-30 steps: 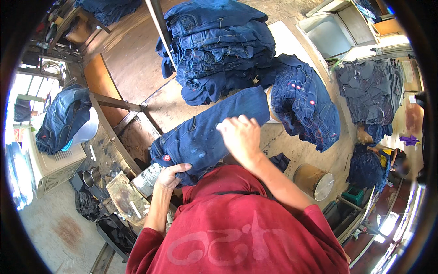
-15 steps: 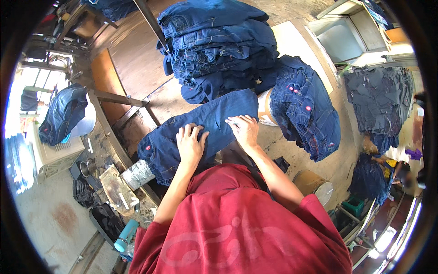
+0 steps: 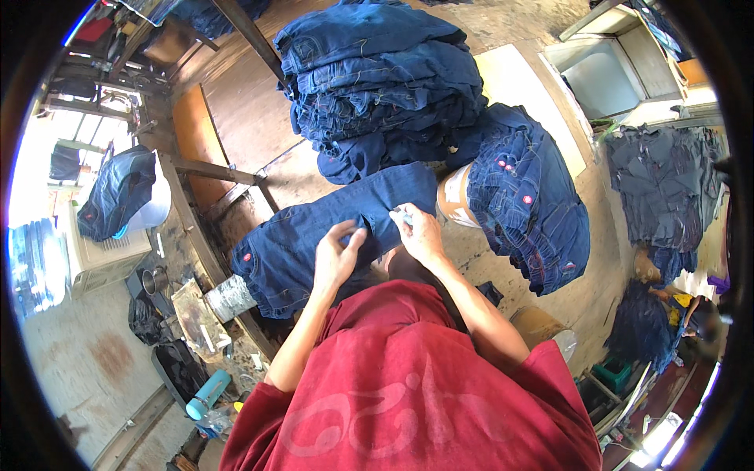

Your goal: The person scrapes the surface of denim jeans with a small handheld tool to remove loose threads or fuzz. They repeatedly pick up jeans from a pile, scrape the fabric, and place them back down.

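- Left hand [image 3: 336, 259] had shifted from lying flat and spread on the dark blue jeans [image 3: 298, 247] to curling at their middle; blur hid whether its fingers were pinching anything.
- Right hand [image 3: 420, 235] was near the jeans' right end, fingers pinching a small pale-blue thing [image 3: 405, 219].
- Jeans lay around a pale-wrapped post [image 3: 229, 298], its left end bare.
- Past the post's far edge stood a denim stack [image 3: 377, 86].
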